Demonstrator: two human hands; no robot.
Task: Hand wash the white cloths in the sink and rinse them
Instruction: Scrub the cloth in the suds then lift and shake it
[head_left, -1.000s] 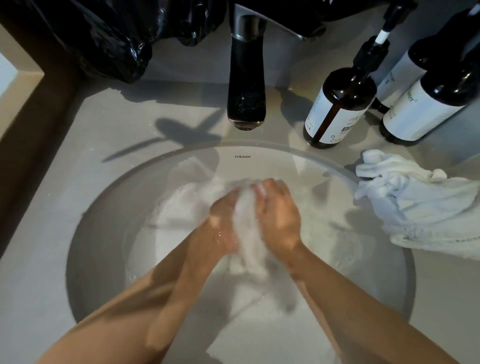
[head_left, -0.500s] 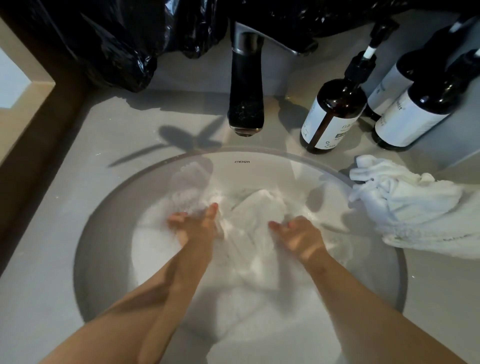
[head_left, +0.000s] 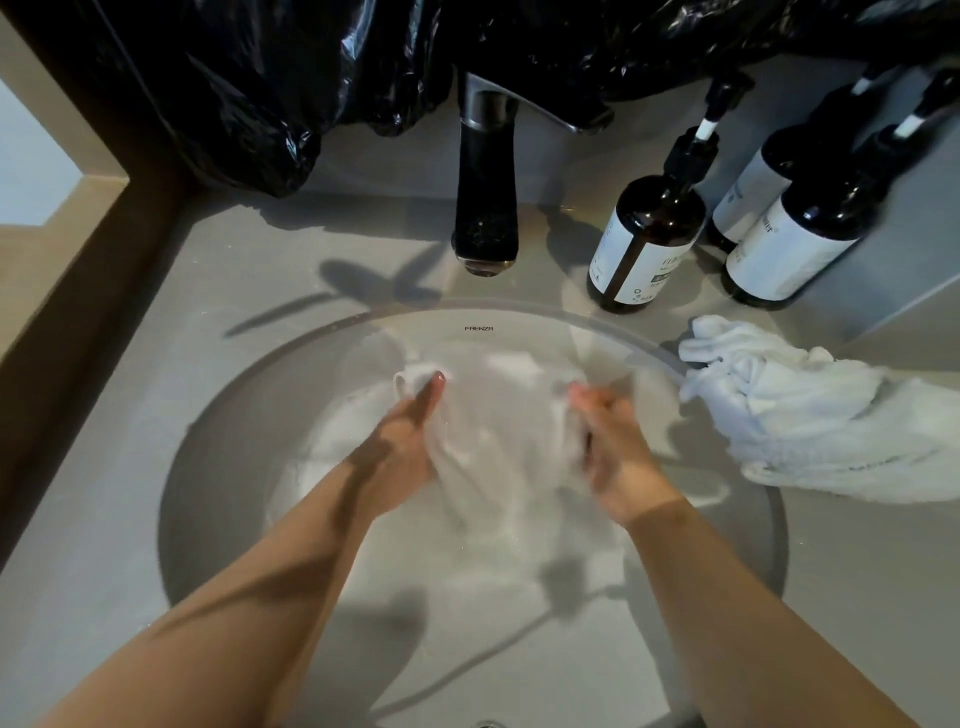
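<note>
A wet white cloth (head_left: 498, 441) is stretched between my two hands over the round sink (head_left: 208, 467), which holds soapy, foamy water. My left hand (head_left: 405, 441) grips the cloth's left edge, thumb up near a bunched corner. My right hand (head_left: 613, 447) holds the right edge; it is blurred. More white cloth lies under the foam below my hands. A second white cloth (head_left: 795, 410) lies crumpled on the counter at the sink's right rim, one corner over the edge.
A black tap (head_left: 485, 197) stands behind the sink; no water runs from it. Three dark pump bottles (head_left: 649, 239) with white labels stand at the back right. Black plastic bags (head_left: 291, 78) hang along the back. A wooden ledge (head_left: 62, 249) borders the left.
A second ago both hands rubbed the cloth together at the middle. They dropped apart into the water and now hold the cloth spread between them, raised a little.
</note>
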